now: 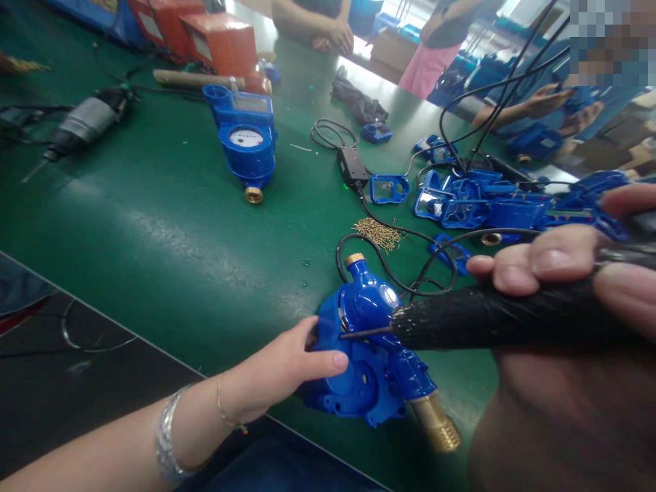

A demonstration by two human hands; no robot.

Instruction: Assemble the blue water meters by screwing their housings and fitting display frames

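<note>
My left hand [279,369] grips the side of a blue water meter body [372,355] with brass threaded ends, lying on the green table [169,232] near its front edge. My right hand [568,273] is wrapped round a black electric screwdriver [486,318]. Its thin bit points left and touches the top of the meter body. A small heap of brass screws [380,234] lies just beyond the meter.
A complete blue water meter [246,140] stands further back. Blue housing parts [492,201] and black cables pile at the right. A black adapter [352,166], another power tool [85,123] and orange boxes [218,41] lie around. Other people stand across the table.
</note>
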